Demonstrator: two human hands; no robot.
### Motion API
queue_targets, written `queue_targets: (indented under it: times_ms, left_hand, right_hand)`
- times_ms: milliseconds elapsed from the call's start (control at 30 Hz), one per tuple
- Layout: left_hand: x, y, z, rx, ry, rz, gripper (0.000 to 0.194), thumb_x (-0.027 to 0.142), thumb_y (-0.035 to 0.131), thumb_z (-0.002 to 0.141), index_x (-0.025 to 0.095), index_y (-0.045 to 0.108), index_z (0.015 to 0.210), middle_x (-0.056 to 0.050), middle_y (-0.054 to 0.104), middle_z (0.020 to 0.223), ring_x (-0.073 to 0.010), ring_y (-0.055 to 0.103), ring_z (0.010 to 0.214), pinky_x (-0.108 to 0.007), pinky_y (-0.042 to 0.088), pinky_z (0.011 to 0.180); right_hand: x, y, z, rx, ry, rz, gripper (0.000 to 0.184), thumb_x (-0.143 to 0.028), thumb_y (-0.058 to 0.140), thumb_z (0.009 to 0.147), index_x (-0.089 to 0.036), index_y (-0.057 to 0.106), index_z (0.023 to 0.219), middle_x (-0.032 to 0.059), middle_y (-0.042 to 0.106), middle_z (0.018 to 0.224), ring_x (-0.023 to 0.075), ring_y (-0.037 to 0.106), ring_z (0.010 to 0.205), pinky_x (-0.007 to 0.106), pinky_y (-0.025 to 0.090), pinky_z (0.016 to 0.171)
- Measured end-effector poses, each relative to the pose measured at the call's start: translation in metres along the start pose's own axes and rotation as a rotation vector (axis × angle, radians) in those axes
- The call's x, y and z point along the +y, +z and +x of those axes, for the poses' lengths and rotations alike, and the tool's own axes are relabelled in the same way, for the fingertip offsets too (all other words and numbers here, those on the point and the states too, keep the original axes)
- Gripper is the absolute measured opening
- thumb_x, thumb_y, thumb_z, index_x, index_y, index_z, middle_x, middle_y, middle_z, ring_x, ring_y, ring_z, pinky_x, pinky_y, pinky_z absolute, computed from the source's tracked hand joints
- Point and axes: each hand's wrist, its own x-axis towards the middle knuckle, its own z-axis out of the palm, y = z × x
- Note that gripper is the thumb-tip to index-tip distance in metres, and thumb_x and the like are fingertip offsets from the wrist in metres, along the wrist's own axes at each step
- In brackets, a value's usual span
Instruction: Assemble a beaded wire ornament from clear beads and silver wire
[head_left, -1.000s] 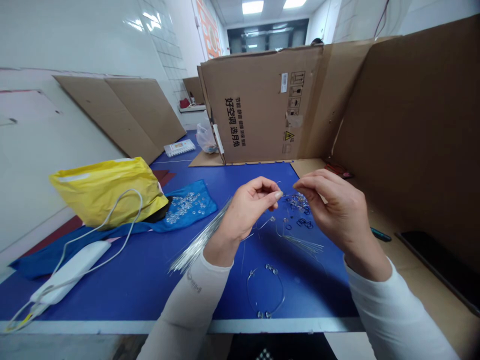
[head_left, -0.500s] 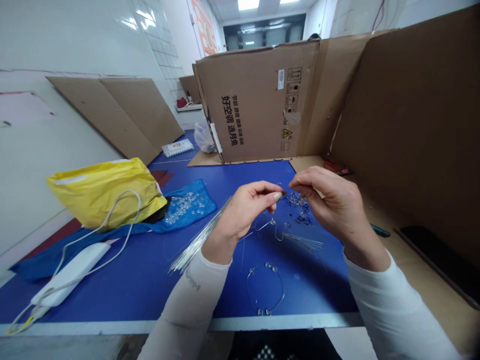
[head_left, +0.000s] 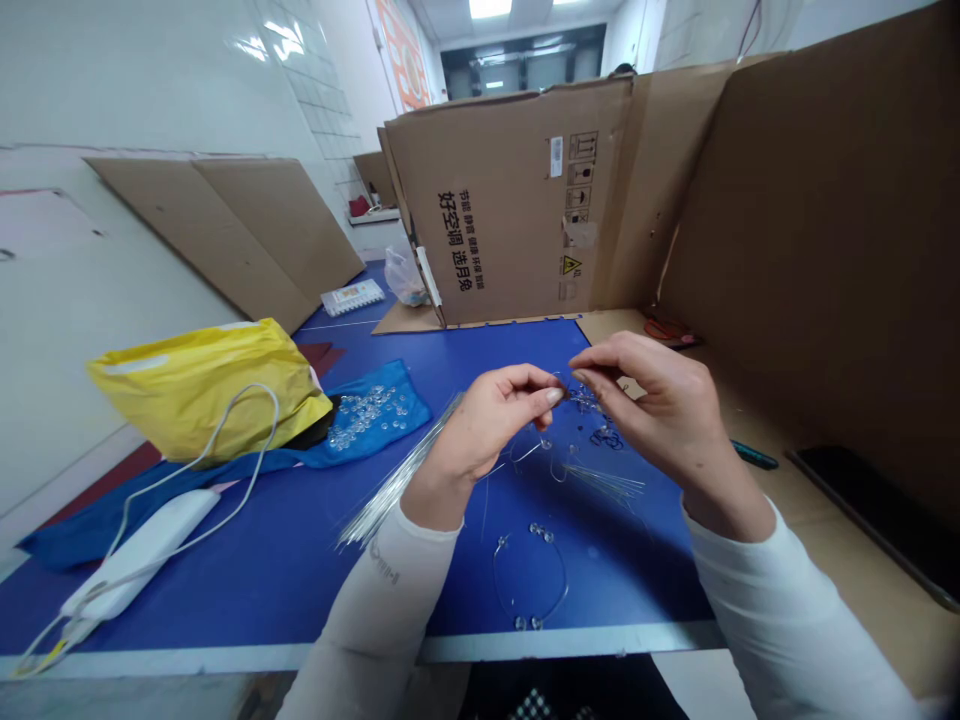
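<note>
My left hand and my right hand pinch a thin wire between thumbs and fingers, close together above the blue table. A small cluster of clear beads lies just beyond my right fingertips, partly hidden. Under my left wrist lies a long bundle of silver wires. Shorter wires fan out below my right hand, beside dark wire rings. Nearer me rests a wire loop with clear beads.
A blue cloth holds loose clear beads, next to a yellow plastic bag. A corded white device lies at the left. A cardboard box panel stands behind the table, and another wall stands on the right.
The view has drifted slightly, so the scene sits a little further left and higher. My hands stay close together, still pinching the wire.
</note>
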Motion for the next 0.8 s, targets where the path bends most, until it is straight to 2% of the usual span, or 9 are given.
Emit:
queue_targets:
  times_ms: [267,400,633,800]
  left_hand:
    - [0.0011,-0.0005,-0.0004,0.003,-0.002,0.058,0.018,0.027,0.082,0.076,0.013,0.078,0.087,-0.002,0.067,0.071,-0.0117,0.057,0.063,-0.027,0.045,0.063]
    - [0.0010,0.0023,-0.0005,0.015,0.007,0.107,0.014,0.026,0.079,0.078,0.014,0.075,0.085,-0.001,0.066,0.071,-0.0118,0.057,0.064,-0.027,0.046,0.064]
    - [-0.0009,0.0019,-0.0002,0.022,-0.001,0.132,0.016,0.028,0.079,0.078,0.014,0.075,0.086,-0.002,0.067,0.074,-0.0121,0.057,0.064,-0.028,0.045,0.064]
    - [0.0009,-0.0016,0.0018,0.029,-0.030,0.035,0.018,0.028,0.083,0.074,0.014,0.076,0.083,-0.002,0.067,0.072,-0.0111,0.055,0.062,-0.027,0.043,0.061]
  right_hand:
    - [-0.0037,0.0014,0.0028,0.012,0.094,0.069,0.015,-0.013,0.064,0.093,-0.023,0.075,0.090,0.0020,0.075,0.080,0.0163,0.066,0.071,0.029,0.050,0.064]
    - [-0.0051,0.0051,0.0031,0.014,0.223,0.110,0.012,-0.016,0.067,0.090,-0.023,0.077,0.086,0.0026,0.076,0.078,0.0164,0.067,0.067,0.028,0.048,0.057]
    - [-0.0026,0.0051,0.0042,-0.053,0.506,0.434,0.009,-0.026,0.071,0.086,-0.019,0.077,0.083,-0.0001,0.070,0.063,0.0116,0.058,0.047,0.025,0.044,0.045]
    - [-0.0029,0.0011,0.0052,-0.031,0.596,0.613,0.013,-0.031,0.078,0.082,-0.018,0.076,0.081,0.0017,0.073,0.066,0.0135,0.064,0.055,0.026,0.053,0.050]
